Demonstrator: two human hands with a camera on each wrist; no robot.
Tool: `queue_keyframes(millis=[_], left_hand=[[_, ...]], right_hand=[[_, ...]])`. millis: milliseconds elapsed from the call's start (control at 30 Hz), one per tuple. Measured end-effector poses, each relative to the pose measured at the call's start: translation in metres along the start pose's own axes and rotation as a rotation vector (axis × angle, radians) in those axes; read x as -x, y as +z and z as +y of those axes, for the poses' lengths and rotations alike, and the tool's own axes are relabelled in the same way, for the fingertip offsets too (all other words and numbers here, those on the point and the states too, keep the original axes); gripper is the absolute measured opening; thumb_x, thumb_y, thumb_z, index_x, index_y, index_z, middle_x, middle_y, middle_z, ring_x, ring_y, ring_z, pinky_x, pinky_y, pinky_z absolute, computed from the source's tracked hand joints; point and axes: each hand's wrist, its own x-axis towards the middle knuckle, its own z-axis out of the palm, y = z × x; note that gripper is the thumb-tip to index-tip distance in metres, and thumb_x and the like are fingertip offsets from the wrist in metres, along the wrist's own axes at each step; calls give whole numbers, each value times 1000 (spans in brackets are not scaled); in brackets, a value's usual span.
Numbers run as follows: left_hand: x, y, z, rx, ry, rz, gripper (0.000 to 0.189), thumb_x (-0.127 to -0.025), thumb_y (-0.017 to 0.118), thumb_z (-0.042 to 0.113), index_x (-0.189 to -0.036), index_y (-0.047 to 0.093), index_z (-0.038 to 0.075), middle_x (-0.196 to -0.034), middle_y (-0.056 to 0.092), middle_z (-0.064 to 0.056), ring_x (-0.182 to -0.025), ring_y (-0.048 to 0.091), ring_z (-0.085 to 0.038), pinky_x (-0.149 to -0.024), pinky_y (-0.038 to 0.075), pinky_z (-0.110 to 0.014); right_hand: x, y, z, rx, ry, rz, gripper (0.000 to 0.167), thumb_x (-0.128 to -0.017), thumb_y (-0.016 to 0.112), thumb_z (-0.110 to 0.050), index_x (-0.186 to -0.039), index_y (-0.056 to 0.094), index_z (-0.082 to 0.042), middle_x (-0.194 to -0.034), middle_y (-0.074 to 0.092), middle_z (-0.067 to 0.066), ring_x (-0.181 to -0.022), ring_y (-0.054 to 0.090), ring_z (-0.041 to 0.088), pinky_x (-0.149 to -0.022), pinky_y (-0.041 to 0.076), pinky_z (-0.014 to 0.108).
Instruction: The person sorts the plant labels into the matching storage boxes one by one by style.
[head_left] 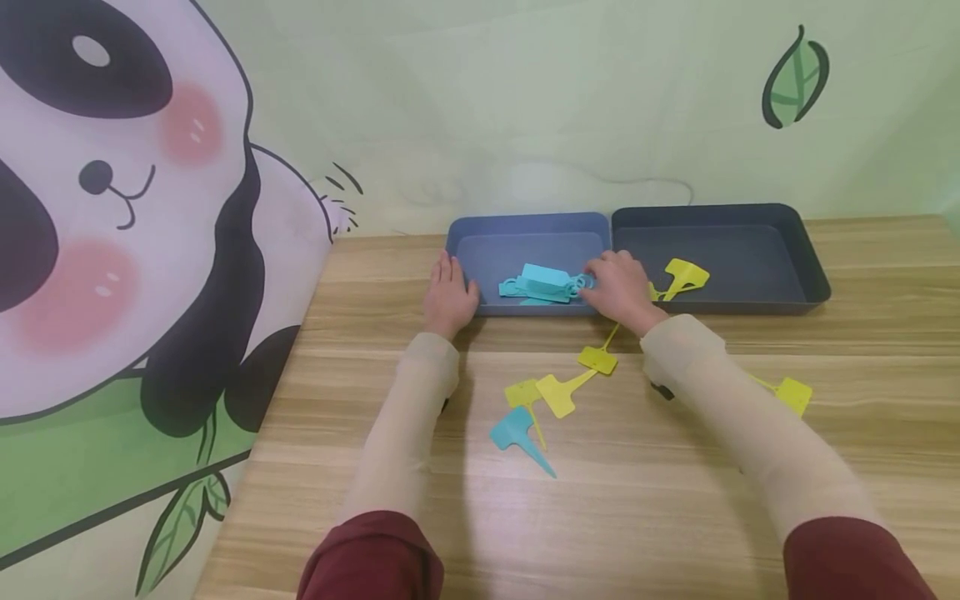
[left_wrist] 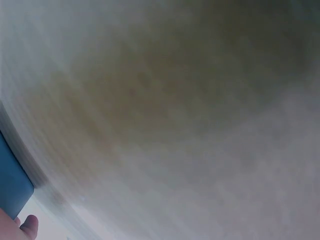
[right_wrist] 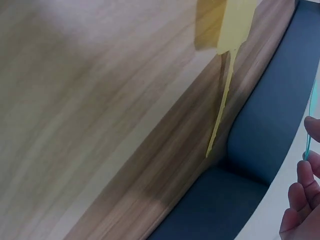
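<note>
My left hand rests against the left edge of the blue tray, fingers extended. In the left wrist view, only its fingertips show beside the tray's corner. At the blue tray's right front corner, my right hand pinches a turquoise plant label between thumb and fingers; the right wrist view shows its thin edge. A pile of turquoise plant labels lies in the blue tray, left of that hand. Yellow plant labels lie in the dark tray, partly hidden by the right hand.
On the wooden table, a turquoise T-shaped label lies over a yellow label. Other yellow labels lie near the forearms, one partly behind the right arm. A panda-printed wall stands behind the trays.
</note>
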Motion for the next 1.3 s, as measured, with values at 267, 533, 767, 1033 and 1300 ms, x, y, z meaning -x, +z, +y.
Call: queue_keyframes(millis=[267, 533, 767, 1033, 1300], left_hand=[[1, -1, 1, -7, -2, 10, 62, -92, 27, 35, -140, 12, -2, -149, 3, -15, -137, 6, -27, -113, 7, -31], [2, -1, 2, -19, -9, 21, 62, -92, 27, 34, -140, 13, -2, -149, 4, -15, -137, 7, -26, -113, 6, -30], [2, -2, 3, -22, -14, 3, 62, -92, 26, 35, -141, 11, -2, -149, 2, -15, -138, 5, -25, -113, 5, -29], [2, -2, 2, -24, -9, 15, 62, -92, 27, 34, -140, 12, -2, -149, 2, -15, -138, 6, -25, -113, 5, -30], [1, -1, 2, -26, -15, 0, 62, -93, 26, 35, -141, 11, -2, -149, 1, -14, -138, 5, -26, -113, 5, -30]], right_hand=[[-8, 8, -4, 62, 29, -59, 34, -79, 60, -26, -106, 62, -5, -101, 59, 14, -89, 47, 30, -73, 40, 42], [-11, 16, -7, 71, 54, -80, 32, -79, 62, -27, -105, 63, -8, -101, 59, 13, -88, 47, 30, -74, 40, 43], [-15, 20, -6, 53, 125, -108, 32, -79, 62, -27, -105, 64, -9, -104, 62, 11, -90, 46, 30, -76, 39, 44], [-14, 23, -3, -3, 124, -93, 33, -80, 60, -28, -107, 62, -8, -106, 60, 13, -93, 45, 31, -78, 38, 45], [-4, 22, 3, -158, 84, 30, 28, -84, 54, -24, -103, 63, -5, -105, 59, 16, -101, 47, 36, -81, 38, 50]])
